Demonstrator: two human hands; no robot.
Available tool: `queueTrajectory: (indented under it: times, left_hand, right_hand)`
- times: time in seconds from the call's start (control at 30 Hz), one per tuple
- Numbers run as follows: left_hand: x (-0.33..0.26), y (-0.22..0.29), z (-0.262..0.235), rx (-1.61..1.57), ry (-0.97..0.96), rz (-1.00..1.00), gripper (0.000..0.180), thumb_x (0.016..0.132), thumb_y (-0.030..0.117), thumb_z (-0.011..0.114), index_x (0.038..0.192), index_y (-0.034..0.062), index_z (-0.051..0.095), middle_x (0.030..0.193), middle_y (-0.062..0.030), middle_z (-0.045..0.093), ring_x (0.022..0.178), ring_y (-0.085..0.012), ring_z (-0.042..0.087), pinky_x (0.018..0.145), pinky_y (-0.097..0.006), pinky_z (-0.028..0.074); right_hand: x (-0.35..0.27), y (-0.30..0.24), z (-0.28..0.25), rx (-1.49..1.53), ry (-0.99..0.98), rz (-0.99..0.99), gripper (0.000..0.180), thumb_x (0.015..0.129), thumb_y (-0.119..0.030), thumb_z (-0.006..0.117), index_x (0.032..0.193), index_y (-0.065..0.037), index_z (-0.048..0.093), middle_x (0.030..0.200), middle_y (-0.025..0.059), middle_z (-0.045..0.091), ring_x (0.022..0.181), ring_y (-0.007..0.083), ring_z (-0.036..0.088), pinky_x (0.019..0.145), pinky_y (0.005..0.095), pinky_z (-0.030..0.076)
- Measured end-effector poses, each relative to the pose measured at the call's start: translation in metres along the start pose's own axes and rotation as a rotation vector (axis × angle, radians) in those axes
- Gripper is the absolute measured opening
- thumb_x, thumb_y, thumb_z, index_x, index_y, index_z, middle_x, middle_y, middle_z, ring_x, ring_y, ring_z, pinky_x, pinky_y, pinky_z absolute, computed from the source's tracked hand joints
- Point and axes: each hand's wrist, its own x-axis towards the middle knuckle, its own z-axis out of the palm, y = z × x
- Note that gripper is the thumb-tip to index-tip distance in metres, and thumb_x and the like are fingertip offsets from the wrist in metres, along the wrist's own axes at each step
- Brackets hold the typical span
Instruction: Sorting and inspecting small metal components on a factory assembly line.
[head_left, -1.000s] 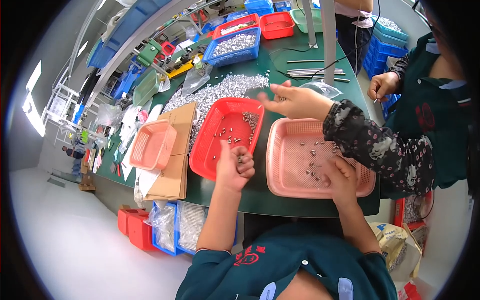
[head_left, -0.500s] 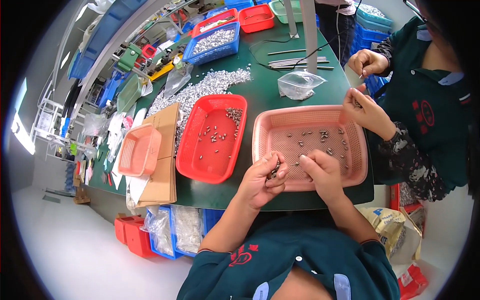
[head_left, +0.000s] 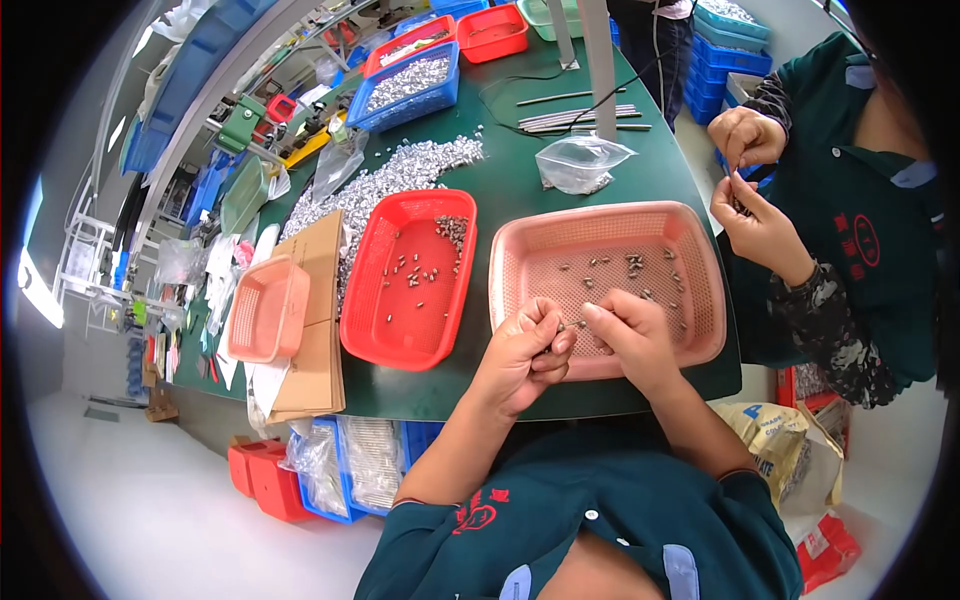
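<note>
Both hands have closed in: the left hand (head_left: 522, 352) and right hand (head_left: 630, 335) now pinch one small metal part (head_left: 572, 325) together over the pink basket (head_left: 700, 240), each grip clenched on it.

small metal part (head_left: 573, 325) | silver | pinched over pink tray (head_left: 520, 250)
</note>
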Motion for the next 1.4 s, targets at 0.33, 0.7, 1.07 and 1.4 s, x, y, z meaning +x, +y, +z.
queueTrajectory:
  times: [0.33, 0.7, 1.07, 1.4]
  left_hand:
    - [0.001, 0.005, 0.011, 0.399, 0.089, 0.049, 0.012, 0.090, 0.014, 0.055, 0.089, 0.0079, 0.046, 0.065, -0.0046, 0.050, 0.041, -0.0027, 0.029, 0.037, -0.016, 0.021]
    - [0.007, 0.002, 0.007, 0.261, 0.080, 0.019, 0.013, 0.090, 0.014, 0.055, 0.087, 0.0060, 0.046, 0.067, -0.0055, 0.053, 0.040, -0.0025, 0.030, 0.036, -0.017, 0.020]
    - [0.007, 0.002, 0.008, 0.461, 0.141, 0.195, 0.013, 0.088, 0.012, 0.057, 0.086, 0.0056, 0.047, 0.066, -0.0057, 0.054, 0.042, -0.0028, 0.032, 0.038, -0.017, 0.022]
    - [-0.005, 0.052, -0.033, 0.304, 0.567, 0.475, 0.013, 0.091, 0.019, 0.054, 0.086, 0.0073, 0.052, 0.061, -0.0002, 0.047, 0.040, -0.0036, 0.030, 0.036, -0.018, 0.023]
  right_hand:
    - [0.011, -0.011, -0.014, -0.512, -0.160, -0.426, 0.017, 0.080, -0.006, 0.062, 0.066, 0.001, 0.056, 0.055, 0.0034, 0.049, 0.050, 0.0099, 0.047, 0.046, 0.0265, 0.036]
    - [0.001, -0.009, -0.009, -0.408, 0.011, -0.286, 0.015, 0.078, -0.006, 0.063, 0.068, 0.001, 0.054, 0.056, 0.0070, 0.047, 0.050, 0.0145, 0.046, 0.047, 0.0283, 0.035]
    - [0.007, -0.007, -0.002, -0.483, 0.015, -0.301, 0.025, 0.077, -0.011, 0.066, 0.062, 0.000, 0.050, 0.054, 0.0091, 0.043, 0.046, 0.0182, 0.043, 0.044, 0.0307, 0.033]
    - [0.003, 0.001, -0.007, 0.055, 0.100, 0.034, 0.020, 0.087, -0.010, 0.057, 0.068, -0.003, 0.055, 0.056, -0.0030, 0.049, 0.050, 0.0017, 0.042, 0.045, 0.0169, 0.032]
